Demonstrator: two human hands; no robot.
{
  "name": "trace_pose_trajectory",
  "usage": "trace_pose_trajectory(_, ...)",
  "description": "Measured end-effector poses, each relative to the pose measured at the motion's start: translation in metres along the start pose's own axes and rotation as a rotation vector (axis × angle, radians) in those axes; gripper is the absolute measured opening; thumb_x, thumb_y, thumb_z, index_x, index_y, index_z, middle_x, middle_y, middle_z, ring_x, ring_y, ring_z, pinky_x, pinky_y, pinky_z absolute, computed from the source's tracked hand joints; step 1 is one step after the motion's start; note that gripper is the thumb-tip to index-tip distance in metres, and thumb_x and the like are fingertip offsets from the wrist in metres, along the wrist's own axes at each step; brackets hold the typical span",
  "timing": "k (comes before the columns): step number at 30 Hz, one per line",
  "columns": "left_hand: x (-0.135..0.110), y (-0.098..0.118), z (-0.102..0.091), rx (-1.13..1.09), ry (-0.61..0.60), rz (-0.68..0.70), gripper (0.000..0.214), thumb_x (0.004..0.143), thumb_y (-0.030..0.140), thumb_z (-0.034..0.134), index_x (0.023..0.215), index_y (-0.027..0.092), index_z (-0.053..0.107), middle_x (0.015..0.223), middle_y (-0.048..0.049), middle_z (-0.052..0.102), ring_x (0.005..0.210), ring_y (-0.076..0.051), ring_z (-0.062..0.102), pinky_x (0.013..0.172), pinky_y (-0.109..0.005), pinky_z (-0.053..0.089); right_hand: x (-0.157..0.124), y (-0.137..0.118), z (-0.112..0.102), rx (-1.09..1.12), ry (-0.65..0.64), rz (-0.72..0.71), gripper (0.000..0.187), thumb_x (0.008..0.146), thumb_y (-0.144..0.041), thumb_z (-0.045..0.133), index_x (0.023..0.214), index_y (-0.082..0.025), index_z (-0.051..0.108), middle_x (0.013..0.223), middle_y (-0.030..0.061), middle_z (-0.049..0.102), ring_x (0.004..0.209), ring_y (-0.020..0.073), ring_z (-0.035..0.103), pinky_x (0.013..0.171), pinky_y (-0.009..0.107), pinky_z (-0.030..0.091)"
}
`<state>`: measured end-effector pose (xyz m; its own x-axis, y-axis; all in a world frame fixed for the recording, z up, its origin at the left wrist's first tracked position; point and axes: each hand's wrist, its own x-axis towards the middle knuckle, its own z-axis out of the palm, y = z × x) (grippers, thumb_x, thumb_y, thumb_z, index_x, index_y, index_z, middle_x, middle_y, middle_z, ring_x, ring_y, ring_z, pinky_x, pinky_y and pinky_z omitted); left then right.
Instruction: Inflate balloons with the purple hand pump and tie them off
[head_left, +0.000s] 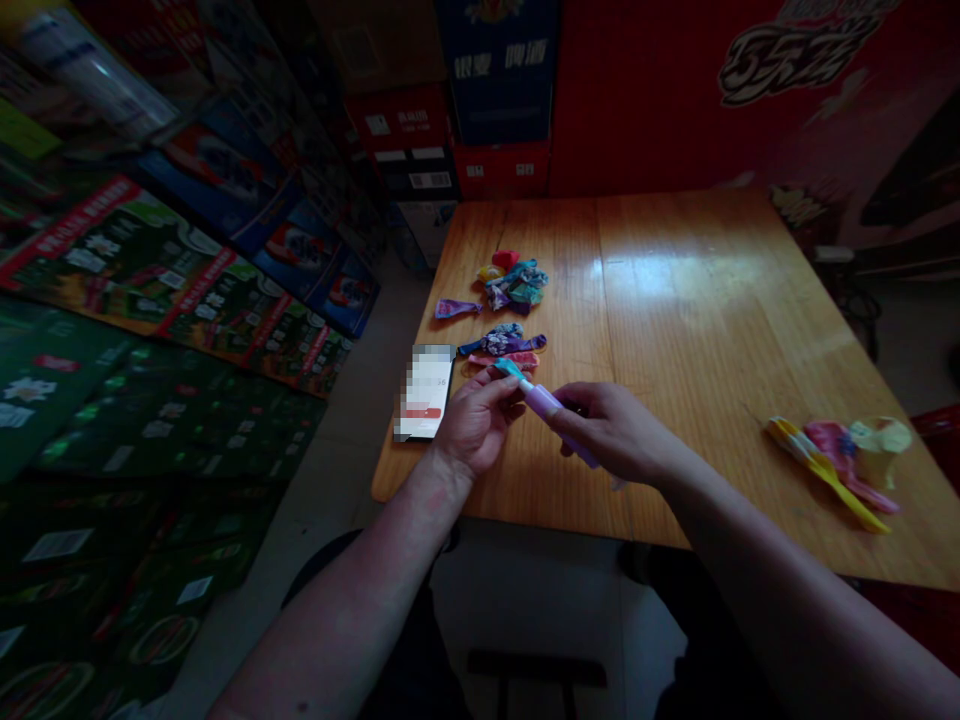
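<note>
My left hand [478, 424] pinches a small teal balloon [509, 368] over the white tip of a light purple hand pump [541, 402]. The pump's body lies in my right hand [616, 428], whose fingers are wrapped round it; its rear part is partly hidden by them. The balloon is limp. Just beyond my left hand lie a pink-red balloon [525, 361] and dark blue patterned balloons [504, 340]. Beside that hand, on the left, is a lit phone [427, 392].
The wooden table [675, 340] bears a pile of mixed balloons [521, 283] and a purple balloon [456, 309] at its far left. Yellow, pink and cream balloons [832, 455] lie at the right. Stacked green cartons [150, 400] stand left of the table; a stool [536, 668] is below.
</note>
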<state>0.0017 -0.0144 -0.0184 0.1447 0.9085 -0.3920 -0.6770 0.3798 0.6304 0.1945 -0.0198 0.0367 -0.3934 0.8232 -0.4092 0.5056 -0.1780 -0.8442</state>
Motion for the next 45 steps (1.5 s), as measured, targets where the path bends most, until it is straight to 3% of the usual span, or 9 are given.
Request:
trace_pose_trajectory(9, -0.001, 0.005, -0.003, -0.028, -0.04, 0.005, 0.02, 0.078, 0.011, 0.083, 0.096, 0.02, 0.076, 0.098, -0.0003, 0.075, 0.088, -0.012, 0.067, 0.079, -0.025, 0.048, 0.004, 0.0, 0.002, 0.169, -0.075, 0.008, 0.053, 0.099, -0.066, 0.056, 0.092, -0.015, 0.066, 0.074, 0.0088, 0.072, 0.06, 0.0169, 0.066, 0.049, 0.024, 0.046)
trace_pose_trajectory(16, -0.002, 0.004, 0.0, 0.069, -0.041, 0.013, 0.025, 0.08, 0.022, 0.086, 0.104, 0.019, 0.079, 0.102, -0.0026, 0.077, 0.088, -0.013, 0.065, 0.073, -0.025, 0.046, 0.012, 0.007, 0.014, 0.082, 0.072, -0.082, 0.035, 0.095, -0.05, 0.068, 0.097, -0.016, 0.073, 0.081, 0.0074, 0.074, 0.069, 0.0166, 0.065, 0.057, 0.025, 0.046)
trace_pose_trajectory(21, -0.001, 0.005, 0.002, 0.067, -0.005, 0.062, 0.02, 0.078, 0.026, 0.089, 0.094, 0.02, 0.08, 0.095, -0.003, 0.076, 0.082, -0.013, 0.064, 0.073, -0.026, 0.045, 0.014, 0.008, 0.021, 0.072, 0.05, -0.095, 0.033, 0.097, -0.048, 0.065, 0.096, -0.016, 0.074, 0.08, 0.007, 0.074, 0.067, 0.0159, 0.064, 0.056, 0.024, 0.044)
trace_pose_trajectory(28, -0.006, 0.008, -0.002, 0.199, 0.003, -0.033, 0.023, 0.076, 0.025, 0.091, 0.096, 0.019, 0.081, 0.093, -0.0019, 0.075, 0.083, -0.013, 0.064, 0.072, -0.027, 0.042, 0.017, 0.015, 0.024, 0.086, 0.092, -0.084, 0.035, 0.098, -0.049, 0.063, 0.097, -0.016, 0.073, 0.085, 0.0078, 0.075, 0.071, 0.0163, 0.068, 0.056, 0.024, 0.045)
trace_pose_trajectory(38, -0.006, 0.01, -0.002, 0.117, 0.023, 0.02, 0.022, 0.077, 0.025, 0.087, 0.096, 0.021, 0.075, 0.094, -0.0017, 0.076, 0.082, -0.015, 0.066, 0.072, -0.029, 0.043, 0.016, 0.006, 0.022, 0.09, 0.078, -0.081, 0.039, 0.099, -0.053, 0.062, 0.095, -0.015, 0.071, 0.082, 0.0073, 0.074, 0.066, 0.0153, 0.065, 0.053, 0.024, 0.044)
trace_pose_trajectory(45, -0.007, 0.024, -0.009, 0.337, -0.019, -0.086, 0.026, 0.071, 0.027, 0.088, 0.094, 0.018, 0.078, 0.091, -0.0044, 0.076, 0.078, -0.016, 0.067, 0.066, -0.027, 0.042, 0.016, 0.009, 0.023, -0.048, 0.136, -0.14, 0.03, 0.096, -0.044, 0.065, 0.096, -0.015, 0.073, 0.079, 0.0044, 0.069, 0.065, 0.0141, 0.057, 0.055, 0.025, 0.037)
